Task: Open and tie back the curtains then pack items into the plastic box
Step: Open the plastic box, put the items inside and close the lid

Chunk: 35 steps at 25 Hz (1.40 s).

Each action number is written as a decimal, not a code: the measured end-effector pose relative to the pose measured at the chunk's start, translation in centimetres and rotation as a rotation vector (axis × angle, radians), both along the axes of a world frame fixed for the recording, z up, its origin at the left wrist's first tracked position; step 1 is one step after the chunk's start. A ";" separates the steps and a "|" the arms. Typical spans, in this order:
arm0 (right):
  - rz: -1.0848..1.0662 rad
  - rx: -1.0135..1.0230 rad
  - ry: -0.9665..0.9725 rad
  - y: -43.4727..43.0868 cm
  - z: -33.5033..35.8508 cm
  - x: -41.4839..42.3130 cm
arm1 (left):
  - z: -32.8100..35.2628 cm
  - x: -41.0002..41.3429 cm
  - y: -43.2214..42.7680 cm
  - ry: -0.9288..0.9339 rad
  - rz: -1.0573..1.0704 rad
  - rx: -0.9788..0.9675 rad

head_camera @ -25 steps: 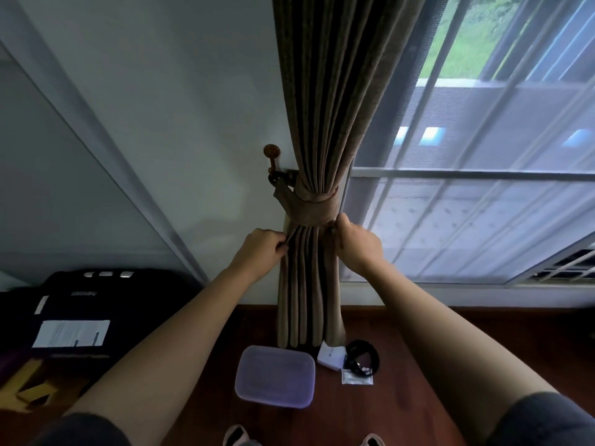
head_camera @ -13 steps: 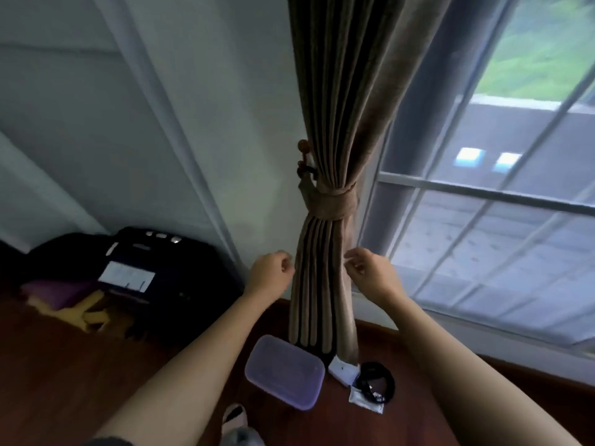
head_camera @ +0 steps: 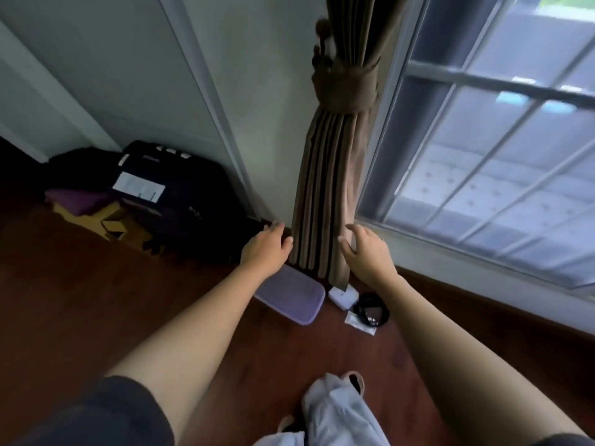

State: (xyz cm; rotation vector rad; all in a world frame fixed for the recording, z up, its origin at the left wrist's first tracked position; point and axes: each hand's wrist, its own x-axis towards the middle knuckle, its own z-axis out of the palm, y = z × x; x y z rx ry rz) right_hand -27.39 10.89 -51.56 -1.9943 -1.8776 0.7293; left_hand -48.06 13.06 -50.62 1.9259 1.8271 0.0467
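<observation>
The brown curtain [head_camera: 325,188] hangs gathered beside the window, bound by a matching tieback [head_camera: 346,86] hooked to a wall knob [head_camera: 321,25]. My left hand [head_camera: 265,249] is low at the curtain's left edge, fingers apart, holding nothing. My right hand [head_camera: 367,252] is low at its right edge, also open and off the fabric. On the floor under the hands lies a translucent purple plastic box [head_camera: 291,296] with its lid on. Right of it sit a small white item [head_camera: 343,296], a coiled black cable [head_camera: 372,309] and a clear packet [head_camera: 359,325].
A black bag [head_camera: 180,194] with a white paper label leans against the wall at the left, with purple cloth [head_camera: 79,201] and cardboard [head_camera: 106,220] in front. The floor is dark wood [head_camera: 80,300]. The window [head_camera: 502,156] fills the right side. My leg and foot [head_camera: 335,410] show at the bottom.
Both hands let go of the curtain below the tieback and dropped toward the floor, opening. The view tilted downward and closer to the box.
</observation>
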 end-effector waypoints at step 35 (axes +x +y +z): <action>-0.407 -0.342 0.548 -2.3 -69.8 -8.0 | -70.1 -4.8 -2.9 0.212 -0.029 0.140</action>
